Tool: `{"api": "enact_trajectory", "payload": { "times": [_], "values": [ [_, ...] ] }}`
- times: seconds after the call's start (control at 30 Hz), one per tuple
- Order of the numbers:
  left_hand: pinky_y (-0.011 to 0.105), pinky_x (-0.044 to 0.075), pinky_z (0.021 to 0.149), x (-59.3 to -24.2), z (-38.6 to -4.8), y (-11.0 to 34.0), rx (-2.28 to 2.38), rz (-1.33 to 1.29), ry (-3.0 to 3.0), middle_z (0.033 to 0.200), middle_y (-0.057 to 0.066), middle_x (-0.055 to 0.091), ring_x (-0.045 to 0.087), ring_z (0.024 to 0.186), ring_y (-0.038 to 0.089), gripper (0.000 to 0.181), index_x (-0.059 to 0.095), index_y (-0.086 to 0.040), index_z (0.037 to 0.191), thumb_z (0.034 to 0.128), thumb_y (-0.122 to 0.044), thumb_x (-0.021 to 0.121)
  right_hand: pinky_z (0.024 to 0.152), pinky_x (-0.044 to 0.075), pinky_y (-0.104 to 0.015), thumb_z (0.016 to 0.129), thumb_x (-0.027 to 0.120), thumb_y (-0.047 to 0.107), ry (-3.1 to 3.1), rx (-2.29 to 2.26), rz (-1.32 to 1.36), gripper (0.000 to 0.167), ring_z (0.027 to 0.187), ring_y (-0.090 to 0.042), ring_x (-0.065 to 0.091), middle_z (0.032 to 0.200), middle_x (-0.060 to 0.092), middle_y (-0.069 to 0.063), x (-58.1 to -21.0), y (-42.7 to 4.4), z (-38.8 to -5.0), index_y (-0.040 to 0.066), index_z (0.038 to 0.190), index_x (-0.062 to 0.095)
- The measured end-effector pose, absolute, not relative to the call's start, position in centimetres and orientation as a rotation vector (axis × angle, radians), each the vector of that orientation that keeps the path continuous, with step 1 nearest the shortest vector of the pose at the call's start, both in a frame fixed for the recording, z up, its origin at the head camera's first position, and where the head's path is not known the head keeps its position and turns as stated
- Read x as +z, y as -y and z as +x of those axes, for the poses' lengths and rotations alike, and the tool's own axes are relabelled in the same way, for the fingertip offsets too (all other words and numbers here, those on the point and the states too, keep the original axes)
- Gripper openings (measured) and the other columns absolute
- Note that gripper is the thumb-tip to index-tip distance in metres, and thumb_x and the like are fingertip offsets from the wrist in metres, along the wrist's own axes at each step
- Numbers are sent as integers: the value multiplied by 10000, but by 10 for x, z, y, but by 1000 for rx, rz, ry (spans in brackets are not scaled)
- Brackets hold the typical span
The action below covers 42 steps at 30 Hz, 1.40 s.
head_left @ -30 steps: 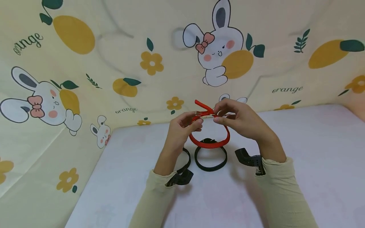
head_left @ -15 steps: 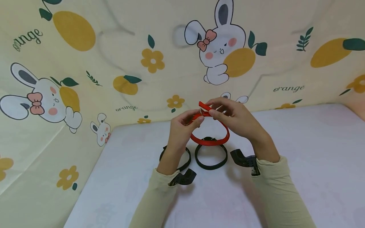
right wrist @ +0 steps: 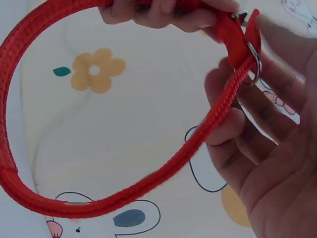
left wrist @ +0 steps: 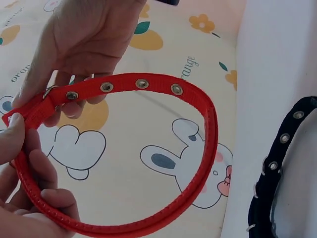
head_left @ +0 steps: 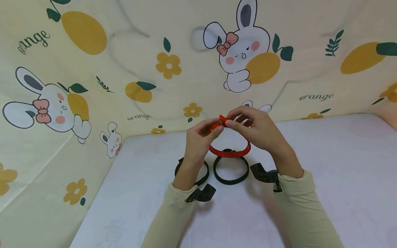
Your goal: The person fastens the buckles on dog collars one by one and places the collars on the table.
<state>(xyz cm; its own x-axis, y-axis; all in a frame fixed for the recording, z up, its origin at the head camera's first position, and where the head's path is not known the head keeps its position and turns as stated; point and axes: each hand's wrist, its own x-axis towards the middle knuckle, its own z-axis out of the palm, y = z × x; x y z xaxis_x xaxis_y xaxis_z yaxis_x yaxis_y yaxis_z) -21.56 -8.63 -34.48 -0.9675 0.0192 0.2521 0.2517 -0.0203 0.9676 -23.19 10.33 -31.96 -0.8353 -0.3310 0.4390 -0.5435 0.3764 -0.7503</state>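
A red pet collar [head_left: 230, 154], closed into a loop, is held up above the table by both hands. My left hand [head_left: 198, 141] grips it on the left, near the buckle, between thumb and fingers. My right hand [head_left: 257, 129] pinches the strap right beside it, where a short red tip sticks up. Several metal eyelets [left wrist: 142, 84] run along the band in the left wrist view. A metal ring [right wrist: 256, 64] hangs on the band by the right hand's fingers in the right wrist view. Fingers partly hide the buckle.
Below the red loop a black collar [head_left: 231, 182] lies on the white table [head_left: 235, 220]. Another black collar [head_left: 203, 177] lies to its left, partly behind the left forearm. A printed cloth wall [head_left: 173, 27] stands behind the table.
My right hand has shifted left, closer to the left hand. The strap's free end stuck up long before; only a short tip shows now. Both hands still hold the red collar.
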Motion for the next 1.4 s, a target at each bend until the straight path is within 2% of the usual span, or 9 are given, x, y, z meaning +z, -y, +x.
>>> {"api": "enact_trajectory", "payload": {
  "times": [0.17, 0.3, 0.6, 0.9, 1.1, 1.4],
  "values": [
    [248, 540, 822, -345, -216, 86, -2152, -296, 1998, 1009, 6, 737, 654, 956, 136, 290, 690, -11, 1191, 906, -62, 706, 765, 516, -239, 939, 703, 258, 2355, 1361, 816, 191, 913, -101, 620, 1023, 728, 44, -320, -101, -233, 212, 1119, 743],
    [238, 534, 819, -345, -216, 85, -2203, -268, 1932, 969, -64, 723, 647, 959, 164, 282, 685, 7, 1184, 908, -53, 698, 758, 532, -224, 929, 716, 243, 2335, 1324, 847, 177, 899, -99, 632, 1004, 728, 43, -321, -100, -232, 209, 1097, 758],
    [243, 524, 807, -346, -216, 82, -2239, -261, 1820, 965, -64, 734, 645, 925, 146, 277, 694, 19, 1171, 898, -33, 701, 746, 526, -214, 905, 736, 190, 2328, 1304, 821, 134, 842, -83, 635, 943, 711, 39, -320, -98, -231, 164, 1032, 770],
    [288, 497, 891, -346, -215, 84, -2221, -305, 1902, 1093, 2, 706, 594, 1042, 152, 291, 673, 4, 1226, 944, -68, 661, 716, 476, -191, 880, 772, 206, 2339, 1274, 843, 174, 831, -74, 585, 938, 693, 51, -321, -98, -231, 180, 1052, 769],
    [350, 471, 932, -346, -215, 85, -2201, -309, 1864, 1037, -63, 700, 582, 1080, 160, 278, 674, 13, 1205, 937, -59, 666, 693, 447, -239, 860, 793, 216, 2368, 1234, 844, 224, 808, -100, 563, 917, 704, 54, -322, -96, -233, 174, 1079, 763],
    [225, 465, 747, -346, -215, 84, -2338, -195, 1710, 1003, -35, 681, 595, 879, 146, 267, 684, -32, 1196, 938, -93, 655, 721, 461, -312, 854, 799, 219, 2427, 1244, 760, 222, 849, -129, 574, 919, 719, 22, -323, -102, -231, 170, 1069, 766]
  ]
}}
